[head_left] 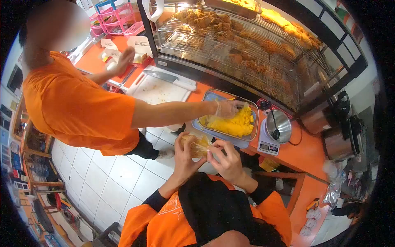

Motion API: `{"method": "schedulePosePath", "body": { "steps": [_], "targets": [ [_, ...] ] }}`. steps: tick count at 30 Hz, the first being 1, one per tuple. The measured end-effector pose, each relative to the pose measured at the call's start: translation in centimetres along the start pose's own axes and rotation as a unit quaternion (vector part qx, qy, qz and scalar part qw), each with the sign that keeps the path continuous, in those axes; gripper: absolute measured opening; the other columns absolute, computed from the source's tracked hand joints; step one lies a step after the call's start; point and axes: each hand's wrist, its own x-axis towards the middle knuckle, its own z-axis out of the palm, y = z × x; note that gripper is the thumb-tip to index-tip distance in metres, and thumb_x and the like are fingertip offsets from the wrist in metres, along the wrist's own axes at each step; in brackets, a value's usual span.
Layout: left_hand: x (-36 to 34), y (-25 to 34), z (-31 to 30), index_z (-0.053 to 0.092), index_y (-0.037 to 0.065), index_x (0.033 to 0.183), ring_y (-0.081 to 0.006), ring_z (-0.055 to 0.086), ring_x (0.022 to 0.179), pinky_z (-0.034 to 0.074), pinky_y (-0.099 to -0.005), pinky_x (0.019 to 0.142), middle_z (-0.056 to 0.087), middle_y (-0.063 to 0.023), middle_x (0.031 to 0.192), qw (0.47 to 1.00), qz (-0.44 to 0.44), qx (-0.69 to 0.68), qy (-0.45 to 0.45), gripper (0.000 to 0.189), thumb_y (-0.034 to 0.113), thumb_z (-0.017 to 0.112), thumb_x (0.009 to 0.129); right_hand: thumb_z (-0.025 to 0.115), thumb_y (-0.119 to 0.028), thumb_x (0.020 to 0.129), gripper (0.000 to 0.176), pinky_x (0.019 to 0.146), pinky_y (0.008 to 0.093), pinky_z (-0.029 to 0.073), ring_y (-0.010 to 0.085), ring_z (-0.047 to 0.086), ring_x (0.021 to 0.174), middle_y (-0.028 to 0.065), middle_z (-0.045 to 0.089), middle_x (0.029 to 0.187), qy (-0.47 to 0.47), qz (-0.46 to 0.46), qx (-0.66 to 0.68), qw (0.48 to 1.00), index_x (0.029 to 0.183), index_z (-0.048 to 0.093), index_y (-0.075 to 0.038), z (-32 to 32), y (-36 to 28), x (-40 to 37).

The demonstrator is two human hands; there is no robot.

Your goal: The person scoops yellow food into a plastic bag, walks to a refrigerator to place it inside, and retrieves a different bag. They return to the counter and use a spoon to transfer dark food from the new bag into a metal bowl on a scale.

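Observation:
In front of my chest I hold a small clear plastic bag with yellowish-brown contents that I cannot make out. My left hand wraps round its body, and my right hand pinches its gathered end between thumb and fingers. Just beyond my hands, a metal tray on the orange counter holds soft yellow food. A co-worker's hand in a clear glove reaches into that tray from the left. Right of the tray, a steel bowl with a black ladle rests on a digital scale.
A lit glass cabinet with fried food stands behind the counter. The co-worker in an orange shirt is close on my left. A large knife lies on a white cutting board. Dark pots stand at the right.

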Motion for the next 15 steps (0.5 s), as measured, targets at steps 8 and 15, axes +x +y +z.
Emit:
{"method": "schedulePosePath", "body": {
  "steps": [8,15],
  "targets": [
    [0.1,1.3,0.1,0.045,0.007,0.112,-0.0386,0.043,0.109,0.044,-0.0443,0.084,0.038,-0.0184,0.12,1.0,0.007,0.024,-0.012,0.069,0.015,0.078,0.052,0.068,0.003,0.065,0.024,0.057,0.0283,0.051,0.0213,0.061,0.071,0.0114,0.059,0.087,0.056,-0.061,-0.005,0.997,0.087,0.057,0.006,-0.3,1.7,-1.7],
    [0.6,2.3,0.2,0.044,0.006,0.111,-0.0382,0.044,0.107,0.045,-0.0436,0.082,0.039,-0.0181,0.115,0.999,-0.002,-0.007,-0.051,0.067,0.013,0.076,0.052,0.066,0.006,0.071,0.014,0.057,0.0247,0.052,0.0175,0.064,0.067,0.0093,0.062,0.079,0.055,0.048,0.086,0.994,0.084,0.059,0.003,-1.8,2.5,-0.6]
  ]
}}
